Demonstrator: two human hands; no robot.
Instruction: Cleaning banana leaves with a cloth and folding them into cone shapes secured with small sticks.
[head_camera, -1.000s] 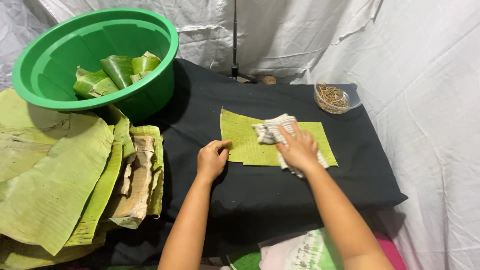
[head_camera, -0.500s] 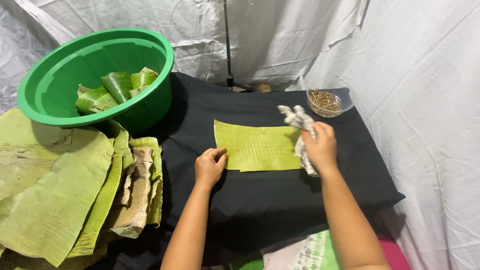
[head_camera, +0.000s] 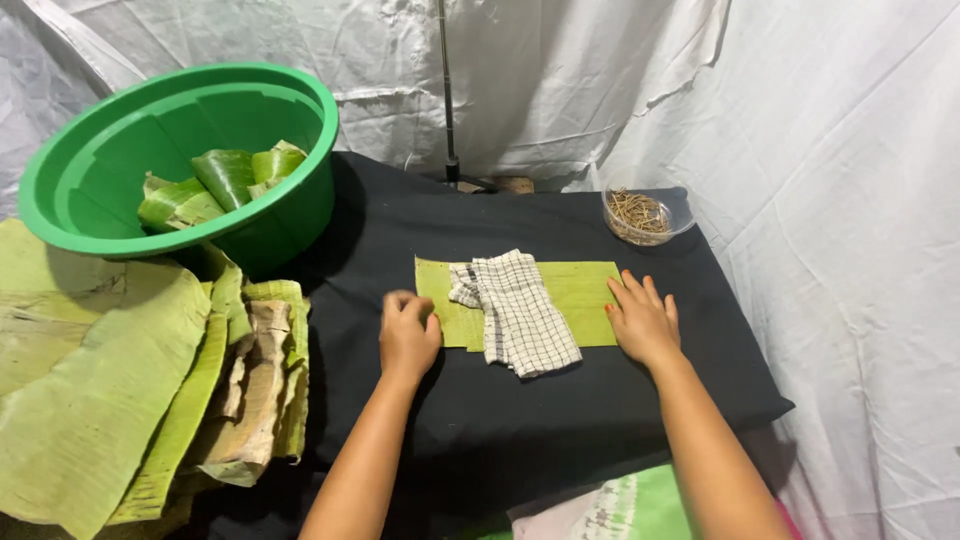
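Landmark: cut leaf piece (head_camera: 580, 300), flat mid-table (head_camera: 520, 420) on the black cover. Far left of it, stacked raw leaves (head_camera: 90, 380). Up-left, green basin (head_camera: 60, 210) holding folded leaf parcels (head_camera: 215, 180). Left hand (head_camera: 407, 335) at its left edge, fingers curled, pinning the edge; grip on nothing. Checked cloth (head_camera: 520, 310) lies across it, let go. Right hand (head_camera: 643, 320) flat on its right end, released, weighting it. Up-right, clear bowl of sticks (head_camera: 640, 213).
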